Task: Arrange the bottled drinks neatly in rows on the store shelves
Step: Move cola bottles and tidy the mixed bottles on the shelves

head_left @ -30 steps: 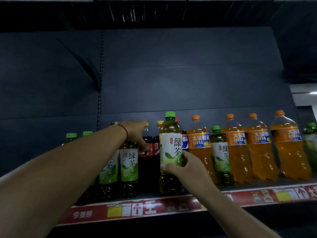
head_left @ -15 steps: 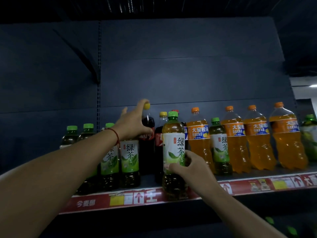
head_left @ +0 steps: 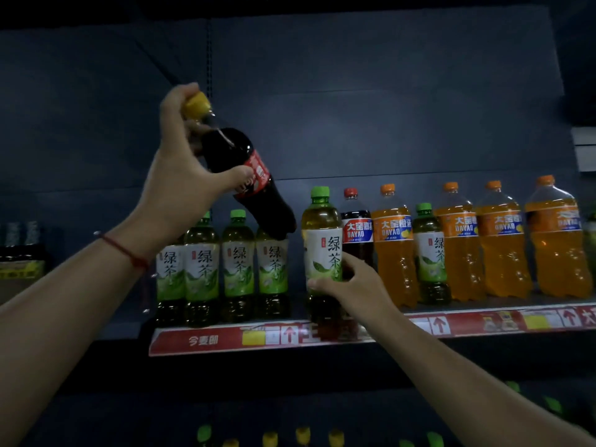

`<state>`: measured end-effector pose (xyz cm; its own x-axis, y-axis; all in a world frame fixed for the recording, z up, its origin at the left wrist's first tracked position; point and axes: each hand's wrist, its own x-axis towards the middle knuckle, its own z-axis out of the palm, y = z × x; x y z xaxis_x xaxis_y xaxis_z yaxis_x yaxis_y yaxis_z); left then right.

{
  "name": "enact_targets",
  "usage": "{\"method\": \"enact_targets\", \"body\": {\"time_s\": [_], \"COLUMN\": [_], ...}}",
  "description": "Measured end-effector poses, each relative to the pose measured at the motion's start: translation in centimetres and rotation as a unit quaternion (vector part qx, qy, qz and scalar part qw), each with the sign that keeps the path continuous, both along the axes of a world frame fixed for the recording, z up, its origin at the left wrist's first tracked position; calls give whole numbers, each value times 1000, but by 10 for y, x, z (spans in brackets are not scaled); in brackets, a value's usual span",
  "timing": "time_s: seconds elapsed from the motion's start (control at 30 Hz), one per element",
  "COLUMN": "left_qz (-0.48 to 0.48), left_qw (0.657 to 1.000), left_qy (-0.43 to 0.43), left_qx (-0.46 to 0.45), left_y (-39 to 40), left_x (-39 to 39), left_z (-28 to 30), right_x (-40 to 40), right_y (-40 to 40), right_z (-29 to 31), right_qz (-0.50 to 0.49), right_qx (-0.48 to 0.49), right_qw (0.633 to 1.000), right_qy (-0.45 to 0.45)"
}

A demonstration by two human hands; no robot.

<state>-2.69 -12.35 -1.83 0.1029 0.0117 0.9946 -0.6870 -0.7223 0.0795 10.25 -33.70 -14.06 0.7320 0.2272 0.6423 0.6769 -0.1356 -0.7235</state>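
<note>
Seeing left hand [head_left: 180, 175] gripping dark yellow-capped plastic cola bottle [head_left: 248, 179], tilted in air above green-tea row; right hand [head_left: 351, 285] grasps green-capped tea bottle [head_left: 322, 246] standing at red-edged shelf [head_left: 206, 341] front.

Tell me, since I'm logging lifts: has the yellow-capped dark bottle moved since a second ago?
Yes. The left hand has lifted the yellow-capped dark bottle up off the shelf, tilted, above the green tea row.

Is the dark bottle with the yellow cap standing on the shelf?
No, the left hand holds the dark bottle tilted in the air above the green tea bottles.
</note>
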Motion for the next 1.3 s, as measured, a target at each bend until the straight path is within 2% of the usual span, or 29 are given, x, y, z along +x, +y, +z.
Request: {"method": "enact_targets", "body": {"time_s": [0.1, 0.33, 0.57, 0.77, 0.97, 1.1, 1.2, 1.3], "left_qz": [-3, -21, -20, -17, -22, -41, -47, -57], "left_qw": [1000, 998, 997, 996, 995, 993, 991, 989], "left_qy": [-19, -6, 45, 57, 70, 90, 108, 121], "left_qx": [-19, -60, -63, -72, -74, -68, -62, -58], "left_y": [15, 41, 41, 40, 35, 31, 27, 18], "left_x": [-23, -36, -32, -31, -31, -31, -29, -28], "left_z": [-26, -70, -88, -92, -94, -97, -98, -98], "right_x": [4, 31, 37, 40, 41, 31, -3, -40], "right_y": [12, 42, 59, 68, 68, 63, 58, 51], "right_z": [4, 3, -3, -7, -11, -13, -15, -20], "right_qz": [-6, -81, -139, -222, -213, -160, -107, -23], "right_qx": [-10, -18, -14, -45, -41, -7, 2, -58], "right_qw": [1000, 996, 990, 974, 976, 987, 992, 988], "right_qy": [-25, 13, 27, -19, -33, -12, -63, -144]}}
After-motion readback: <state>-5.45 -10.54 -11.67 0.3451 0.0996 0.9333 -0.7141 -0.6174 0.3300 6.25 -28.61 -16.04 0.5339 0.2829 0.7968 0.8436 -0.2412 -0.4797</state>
